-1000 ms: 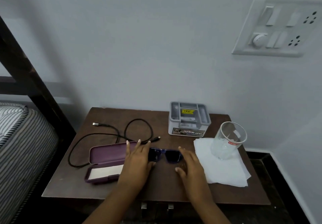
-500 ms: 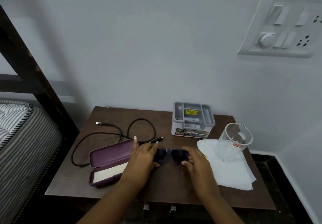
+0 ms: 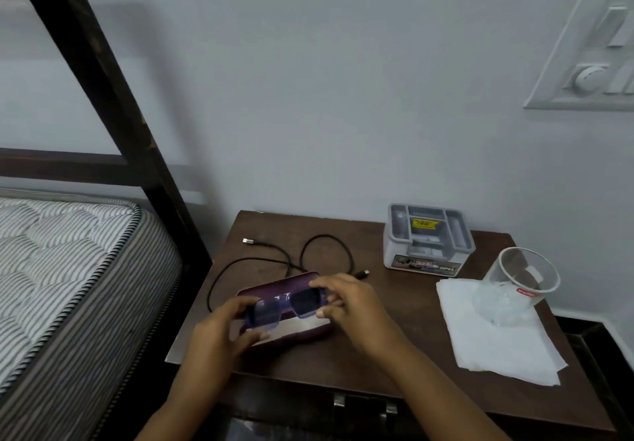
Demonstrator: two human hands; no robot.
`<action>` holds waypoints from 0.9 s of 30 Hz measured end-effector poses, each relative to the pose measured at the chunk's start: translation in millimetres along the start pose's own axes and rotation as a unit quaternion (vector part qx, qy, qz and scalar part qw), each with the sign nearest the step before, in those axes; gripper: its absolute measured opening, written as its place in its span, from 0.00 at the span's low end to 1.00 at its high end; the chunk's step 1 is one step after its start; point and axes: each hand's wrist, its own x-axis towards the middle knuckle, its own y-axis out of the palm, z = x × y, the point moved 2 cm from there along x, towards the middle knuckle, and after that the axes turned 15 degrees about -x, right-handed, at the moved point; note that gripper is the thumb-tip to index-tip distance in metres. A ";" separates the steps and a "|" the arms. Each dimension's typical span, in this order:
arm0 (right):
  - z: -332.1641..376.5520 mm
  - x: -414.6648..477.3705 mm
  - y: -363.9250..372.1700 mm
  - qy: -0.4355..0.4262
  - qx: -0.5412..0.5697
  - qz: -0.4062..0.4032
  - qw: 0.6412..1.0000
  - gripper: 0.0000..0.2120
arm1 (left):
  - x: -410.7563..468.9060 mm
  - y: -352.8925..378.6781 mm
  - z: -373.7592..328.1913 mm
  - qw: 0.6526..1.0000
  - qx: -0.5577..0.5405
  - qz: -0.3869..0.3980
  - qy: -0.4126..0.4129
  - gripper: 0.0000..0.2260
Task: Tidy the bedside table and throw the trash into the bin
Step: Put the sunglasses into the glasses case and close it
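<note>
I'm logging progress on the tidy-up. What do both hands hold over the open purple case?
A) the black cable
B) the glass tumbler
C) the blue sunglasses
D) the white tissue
C: the left hand and the right hand each pinch one end of the blue sunglasses, held just over the open purple case.

Matt dark wood table (image 3: 394, 344), clear glass tumbler (image 3: 514, 286), soft white paper napkin (image 3: 497, 348).

The left hand (image 3: 219, 336) and right hand (image 3: 351, 303) cover both ends of the sunglasses (image 3: 286, 306); the right edge cuts the switch panel (image 3: 593, 63).
</note>
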 end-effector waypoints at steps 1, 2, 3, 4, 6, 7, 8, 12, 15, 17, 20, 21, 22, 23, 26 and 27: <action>-0.6 1.4 4.8 0.002 -0.009 0.010 1.000 0.21 | -1.2 -1.2 5.5 1.000 0.002 0.004 -0.007 0.23; -2.6 2.2 8.9 0.005 -0.020 0.017 1.000 0.21 | -2.2 -0.6 10.3 1.000 0.003 0.010 -0.012 0.22; -4.6 2.0 11.7 0.008 -0.034 0.019 0.999 0.21 | -2.7 1.1 15.2 1.000 0.002 0.013 -0.013 0.22; -6.8 1.9 13.8 0.008 -0.051 0.018 0.998 0.21 | -3.0 3.5 17.8 1.000 0.002 0.014 -0.012 0.21; -10.9 0.9 17.3 0.005 -0.075 0.016 0.997 0.21 | -3.4 7.6 21.4 1.000 0.012 0.004 -0.005 0.19; -13.1 0.6 19.3 0.003 -0.080 0.015 0.997 0.21 | -3.3 9.3 23.5 1.000 0.021 -0.001 -0.001 0.19; -15.0 0.2 21.5 0.001 -0.085 0.015 0.996 0.21 | -3.3 10.3 26.4 1.000 0.026 -0.004 0.000 0.20; -18.8 -0.9 28.3 -0.002 -0.100 0.012 0.995 0.21 | -8.1 14.5 35.2 1.000 0.021 -0.001 0.008 0.20; -18.9 -2.8 30.2 -0.007 -0.109 0.006 0.994 0.21 | -10.0 16.3 37.9 1.000 0.011 -0.001 0.017 0.19; -19.5 -2.7 31.6 -0.018 -0.123 -0.005 0.992 0.20 | -9.6 17.0 38.7 1.000 0.008 0.001 0.020 0.19; -21.3 -2.9 32.7 -0.016 -0.131 -0.003 0.991 0.19 | -9.5 19.0 41.5 0.999 0.026 -0.002 0.029 0.20; -21.8 -3.6 32.8 -0.014 -0.131 0.000 0.991 0.18 | -9.3 19.2 42.3 0.999 0.025 -0.006 0.024 0.20; -22.8 -4.3 33.2 -0.014 -0.131 0.001 0.991 0.18 | -9.6 18.8 42.4 1.000 0.015 -0.013 0.018 0.20; -23.3 -5.2 33.6 -0.015 -0.131 0.000 0.991 0.18 | -9.9 18.5 42.1 1.000 -0.003 -0.018 0.011 0.21; -22.7 -7.8 34.1 -0.015 -0.112 -0.011 0.993 0.18 | -8.0 16.9 42.0 0.995 -0.087 -0.038 -0.035 0.29; -22.9 -8.3 34.7 -0.010 -0.096 -0.016 0.995 0.18 | -7.1 16.6 43.3 0.990 -0.117 -0.049 -0.058 0.32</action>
